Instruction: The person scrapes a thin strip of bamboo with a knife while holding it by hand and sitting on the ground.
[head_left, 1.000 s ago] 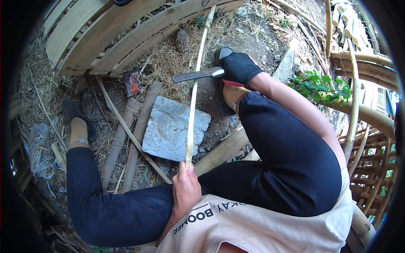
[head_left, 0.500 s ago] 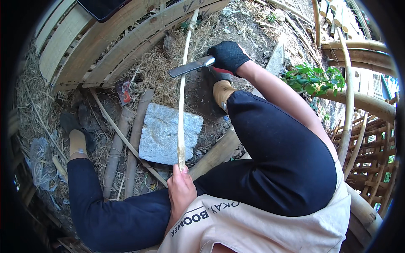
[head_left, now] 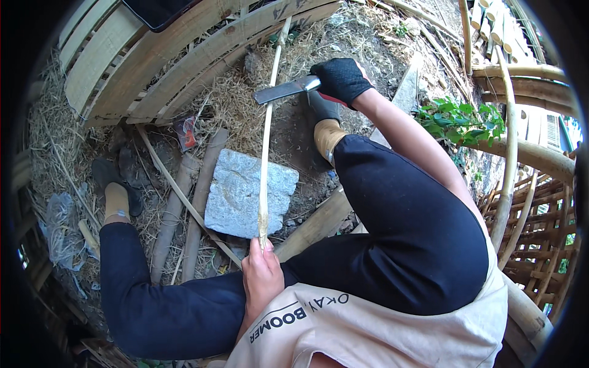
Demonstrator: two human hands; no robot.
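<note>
A long, pale bamboo strip (head_left: 265, 162) runs away from me, from near my lap toward the wooden slats. My bare left hand (head_left: 262, 276) is closed around its near end, where the strip is browner and rougher. My right hand (head_left: 341, 81), in a black glove, grips a broad-bladed knife by its handle, which the fingers mostly hide. The flat metal blade (head_left: 281, 92) lies crosswise over the far part of the strip. A grey stone block (head_left: 236, 193) sits on the ground under the strip's near half, between my legs.
A curved panel of wooden slats (head_left: 159, 73) stands at the far left, with a dark flat object (head_left: 161, 13) on it. Bamboo poles (head_left: 169, 211) lie left of the block. A leafy green plant (head_left: 460, 119) and a woven bamboo fence (head_left: 540, 239) are at right.
My right hand and the knife have shifted slightly farther away along the strip. My left hand keeps its hold on the near end. The whole view has shifted a little.
</note>
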